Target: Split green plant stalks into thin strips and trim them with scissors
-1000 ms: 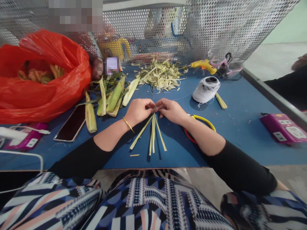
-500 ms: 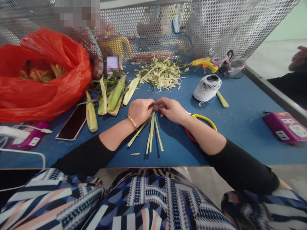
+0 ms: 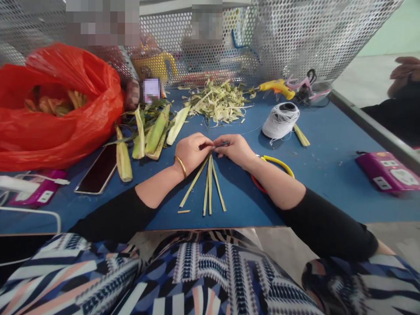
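Note:
Several narrow green husk strips (image 3: pixel 210 186) fan out toward the table's front edge from under my fingertips. My left hand (image 3: pixel 194 149), with a gold bangle at the wrist, pinches at the strips' gathered top end. Against it, fingertip to fingertip, my right hand (image 3: pixel 233 149) is pinched too. The exact join between the fingers is too small to make out. A thin white thread runs from near my hands to the spool of white thread (image 3: pixel 281 120). Beside my right wrist lie scissors with yellow and red handles (image 3: pixel 278 164), partly under the forearm.
A red plastic bag (image 3: pixel 108 98), a phone (image 3: pixel 98 170) and corn husks (image 3: pixel 157 131) are at the left. Behind my hands lies a pile of shreds (image 3: pixel 219 103). A yellow glue gun (image 3: pixel 278 87) and a purple power strip (image 3: pixel 389 172) are right. A person's hand shows far right.
The strips' lower ends have swung slightly to the right and spread differently. My hands stay pinched together, with the fingers shifted a little. The whole view has moved slightly.

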A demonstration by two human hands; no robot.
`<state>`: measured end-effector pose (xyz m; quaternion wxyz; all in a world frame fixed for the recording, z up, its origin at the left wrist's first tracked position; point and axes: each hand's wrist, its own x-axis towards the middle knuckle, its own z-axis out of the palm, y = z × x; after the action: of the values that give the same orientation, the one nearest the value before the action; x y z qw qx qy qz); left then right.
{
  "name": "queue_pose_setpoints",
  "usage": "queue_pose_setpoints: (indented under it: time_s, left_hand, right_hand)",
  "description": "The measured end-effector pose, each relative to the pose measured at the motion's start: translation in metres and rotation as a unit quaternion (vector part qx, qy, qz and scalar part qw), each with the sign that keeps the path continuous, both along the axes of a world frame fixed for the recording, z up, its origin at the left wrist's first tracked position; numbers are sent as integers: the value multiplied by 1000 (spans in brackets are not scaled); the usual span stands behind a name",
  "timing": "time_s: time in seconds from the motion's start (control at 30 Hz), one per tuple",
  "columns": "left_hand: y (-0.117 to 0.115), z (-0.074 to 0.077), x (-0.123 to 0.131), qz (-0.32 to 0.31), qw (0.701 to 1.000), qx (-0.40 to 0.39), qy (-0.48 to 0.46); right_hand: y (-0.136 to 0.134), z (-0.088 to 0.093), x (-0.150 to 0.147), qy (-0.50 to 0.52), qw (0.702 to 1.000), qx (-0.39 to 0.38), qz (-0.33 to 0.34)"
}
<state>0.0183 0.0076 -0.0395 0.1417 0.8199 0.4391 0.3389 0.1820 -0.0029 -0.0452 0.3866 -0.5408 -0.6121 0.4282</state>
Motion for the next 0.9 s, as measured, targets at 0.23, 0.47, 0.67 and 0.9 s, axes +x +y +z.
queue_pose_setpoints:
  time_s: [0.23,0.47,0.67,0.9]
  left_hand:
    - [-1,0,0,12,1000,-9,-5]
    - [-2,2,-1,18,999,-28,-10]
    - [-1,2,-1,15,999,-22,-20]
    - [-1,-1,0,-6,1000,8,-25]
  right_hand:
    - [0,1,1,-49,999,-1,-18]
    - [1,9,3,-19,999,-30,-22]
    - [-2,16,3,-17,998,-44,-43]
    - [-2,11,2,-19,1000,9,24]
